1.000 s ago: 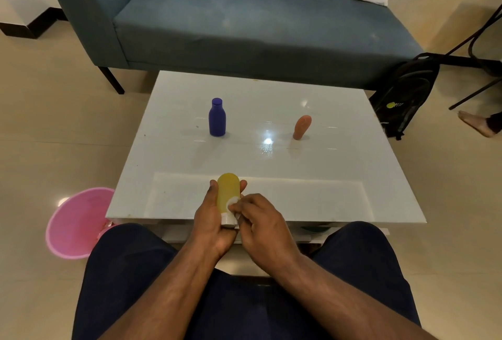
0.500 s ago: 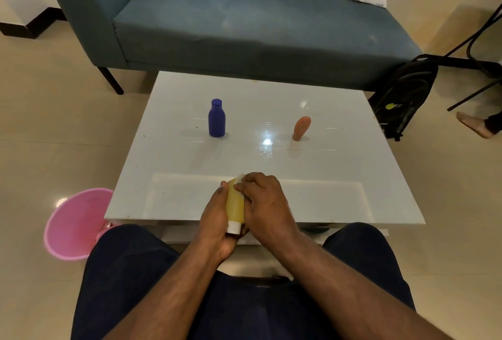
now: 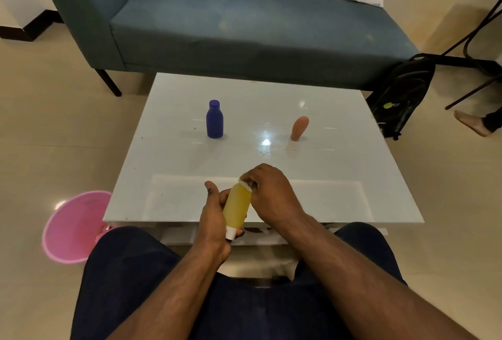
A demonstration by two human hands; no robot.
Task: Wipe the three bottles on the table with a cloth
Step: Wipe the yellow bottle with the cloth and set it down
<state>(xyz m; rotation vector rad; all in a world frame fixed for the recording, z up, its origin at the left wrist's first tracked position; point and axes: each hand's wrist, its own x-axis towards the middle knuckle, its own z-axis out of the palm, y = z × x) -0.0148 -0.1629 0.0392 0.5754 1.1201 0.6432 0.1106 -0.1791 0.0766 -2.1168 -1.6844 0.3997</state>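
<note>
We barely see the cloth (image 3: 245, 182), pinched under right hand (image 3: 269, 198) at yellow bottle (image 3: 237, 205) top; left hand (image 3: 213, 220) wraps its base.

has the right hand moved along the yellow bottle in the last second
Yes. The right hand slid from the yellow bottle's white cap end up to its far end, toward the sofa.
</note>
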